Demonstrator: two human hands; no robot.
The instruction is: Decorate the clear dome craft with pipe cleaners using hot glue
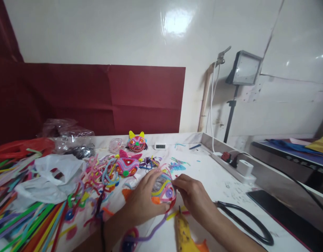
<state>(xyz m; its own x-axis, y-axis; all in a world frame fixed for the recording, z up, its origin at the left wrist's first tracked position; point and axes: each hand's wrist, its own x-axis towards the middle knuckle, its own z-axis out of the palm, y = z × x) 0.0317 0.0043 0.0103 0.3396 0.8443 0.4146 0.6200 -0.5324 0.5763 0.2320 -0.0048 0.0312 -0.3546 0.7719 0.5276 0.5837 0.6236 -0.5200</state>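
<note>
My left hand [144,196] is wrapped round a rounded craft piece covered in coloured pipe cleaners [163,190], with a purple bead like an eye and orange patches. Part of its grey core shows bare at the top. At its right edge, the fingertips of my right hand [193,197] are pinched together; what lies between them is hidden. A purple pipe cleaner [156,229] trails below the piece towards a coiled one [130,239]. Beneath my right hand lies a stained yellow tool with a pointed dark tip [184,232], much like a glue gun.
Behind stand two similar cat-faced pieces, one with yellow ears [136,141] and one pink [126,164]. Loose pipe cleaners [32,224] and a white plastic bag [49,178] fill the left. Black-handled scissors [247,222], a phone [284,217] and a power strip [229,164] lie right.
</note>
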